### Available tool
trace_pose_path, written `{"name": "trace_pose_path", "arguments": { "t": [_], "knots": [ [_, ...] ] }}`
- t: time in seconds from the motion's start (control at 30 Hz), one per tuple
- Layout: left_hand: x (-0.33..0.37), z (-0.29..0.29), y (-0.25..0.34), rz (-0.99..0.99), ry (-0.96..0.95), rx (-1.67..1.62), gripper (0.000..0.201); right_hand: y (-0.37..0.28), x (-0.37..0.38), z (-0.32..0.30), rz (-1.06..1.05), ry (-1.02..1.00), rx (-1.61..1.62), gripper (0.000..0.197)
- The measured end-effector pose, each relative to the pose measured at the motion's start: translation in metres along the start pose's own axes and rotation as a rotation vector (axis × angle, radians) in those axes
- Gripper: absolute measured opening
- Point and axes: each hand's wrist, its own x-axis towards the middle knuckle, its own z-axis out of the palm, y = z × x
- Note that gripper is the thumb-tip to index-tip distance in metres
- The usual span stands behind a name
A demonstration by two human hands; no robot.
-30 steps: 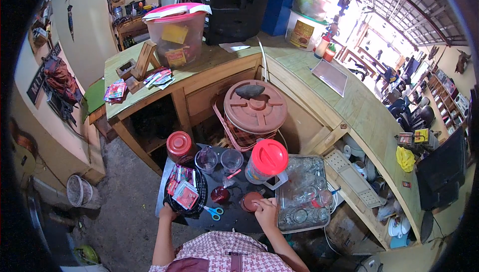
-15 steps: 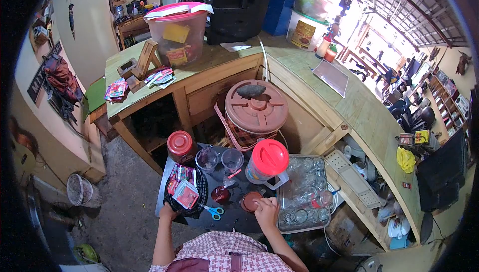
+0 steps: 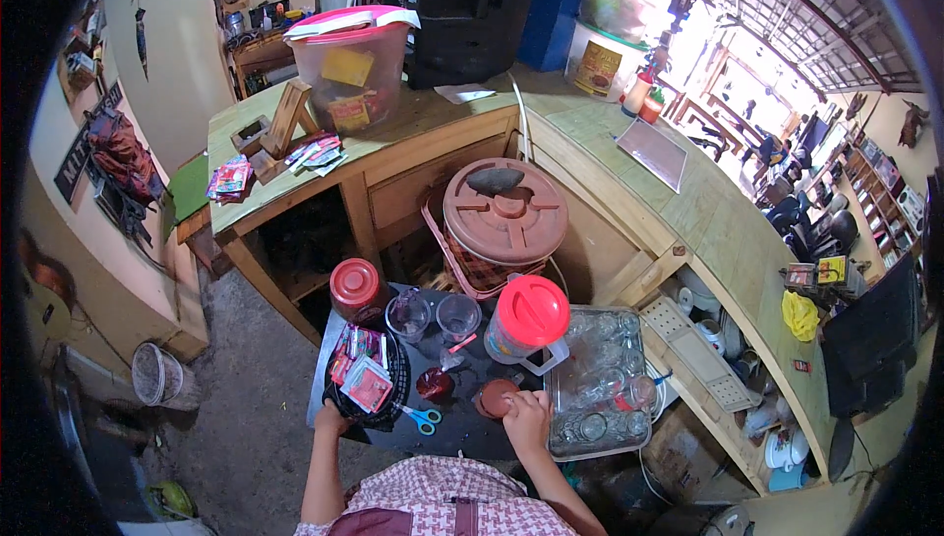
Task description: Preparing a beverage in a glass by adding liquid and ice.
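My right hand (image 3: 528,420) is curled at the right side of a small round jar with a brown lid (image 3: 499,397), its fingers on the lid's edge. On the left, my left hand (image 3: 331,418) grips the rim of a round black basket (image 3: 393,402); some of its fingers are hidden. Colourful sachets (image 3: 367,369) fill the basket. Blue-handled scissors (image 3: 423,419) lie beside it, blades toward the basket. Between the hands sits a small dark red container (image 3: 434,385), with a piece of clear plastic (image 3: 451,357) behind it. All stand on a dark tabletop (image 3: 472,438).
Behind are a red-lidded jar (image 3: 356,285), two clear cups (image 3: 407,316) and a pitcher with a red lid (image 3: 532,311). A tray of upturned glasses (image 3: 595,339) is at right. Beyond stand a large lidded cooler (image 3: 505,211) and a wooden counter (image 3: 590,133).
My right hand has shifted very slightly at the brown lid. Nothing else has visibly moved.
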Motion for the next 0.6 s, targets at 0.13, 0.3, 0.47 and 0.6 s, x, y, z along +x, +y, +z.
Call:
{"name": "trace_pose_path", "arguments": {
  "t": [0.13,0.3,0.47,0.6],
  "knots": [
    [0.001,0.002,-0.004,0.016,0.025,-0.012,0.085,0.002,0.0,0.002,0.013,-0.049,0.033,0.017],
    [-0.009,-0.009,0.008,0.001,0.005,-0.023,0.085,0.003,0.0,0.003,0.022,-0.041,0.129,0.013],
    [-0.001,0.0,-0.002,-0.009,0.019,-0.008,0.084,0.001,0.0,0.002,-0.011,-0.018,-0.021,0.014],
    [-0.004,-0.005,0.005,0.0,-0.001,-0.034,0.085,0.005,0.001,0.004,0.005,-0.048,0.049,0.015]
  ]
}}
